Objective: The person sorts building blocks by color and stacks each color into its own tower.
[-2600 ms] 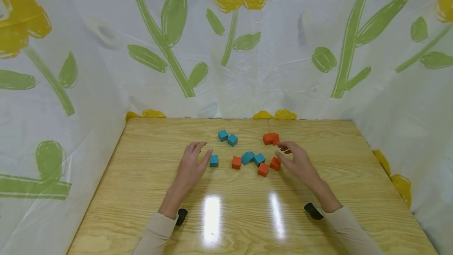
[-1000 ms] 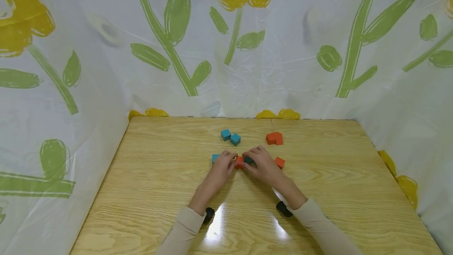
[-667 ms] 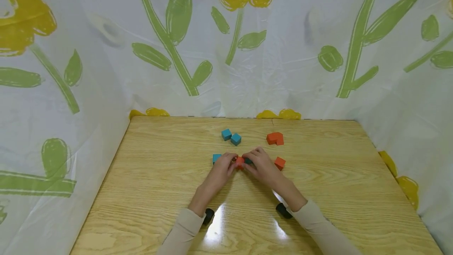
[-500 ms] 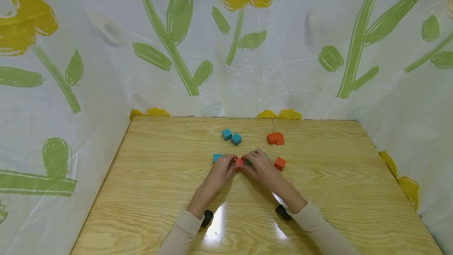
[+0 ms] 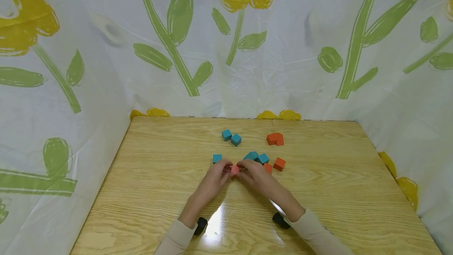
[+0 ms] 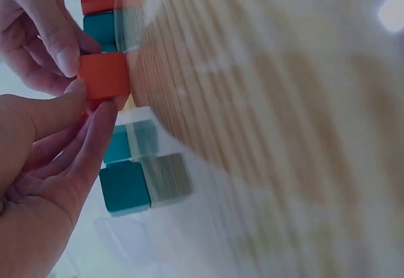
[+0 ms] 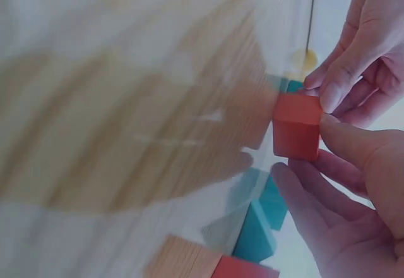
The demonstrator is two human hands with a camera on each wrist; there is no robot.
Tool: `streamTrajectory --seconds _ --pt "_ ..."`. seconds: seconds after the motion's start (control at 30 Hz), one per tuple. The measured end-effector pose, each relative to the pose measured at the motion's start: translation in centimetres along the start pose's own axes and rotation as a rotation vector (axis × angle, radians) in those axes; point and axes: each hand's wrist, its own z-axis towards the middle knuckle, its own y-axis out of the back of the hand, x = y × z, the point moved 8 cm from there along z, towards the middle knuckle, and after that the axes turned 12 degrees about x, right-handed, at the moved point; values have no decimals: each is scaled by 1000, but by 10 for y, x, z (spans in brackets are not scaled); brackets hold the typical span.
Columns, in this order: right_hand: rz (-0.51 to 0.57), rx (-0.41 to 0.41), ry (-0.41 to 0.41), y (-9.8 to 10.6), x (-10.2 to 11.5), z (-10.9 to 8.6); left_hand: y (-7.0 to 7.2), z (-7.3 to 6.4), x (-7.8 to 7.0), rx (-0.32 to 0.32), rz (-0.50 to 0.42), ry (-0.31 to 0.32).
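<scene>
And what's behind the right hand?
In the head view, a slanted blue block, a blue cube and a red block peek out past the right hand. It partly covers the slanted and red ones; anything fully hidden can't be seen.

Downward head, close wrist views share one cube (image 7: 297,128).

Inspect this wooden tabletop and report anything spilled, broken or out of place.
Nothing stands out: a red cube is held between the left hand and right hand, blue blocks and other red blocks lie scattered on the wooden tabletop, and no spill or damage shows.
</scene>
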Motion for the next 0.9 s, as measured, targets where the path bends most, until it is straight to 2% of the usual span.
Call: streamTrajectory --seconds 0.2,0.37,0.53,0.63,0.77,0.9 --pt "-15 -31 75 -6 9 -1 2 -11 2 1 -11 -4" --pt "10 -2 39 -12 15 0 5 -22 5 8 -37 9" --pt "97 14 37 -18 23 2 8 -33 5 24 -68 -5" --pt "172 20 61 -22 28 3 9 -40 7 67 -104 17" --pt "280 40 53 -29 31 3 7 -46 8 130 -132 48" --pt "320 59 21 -34 34 1 7 -52 7 150 -132 61"
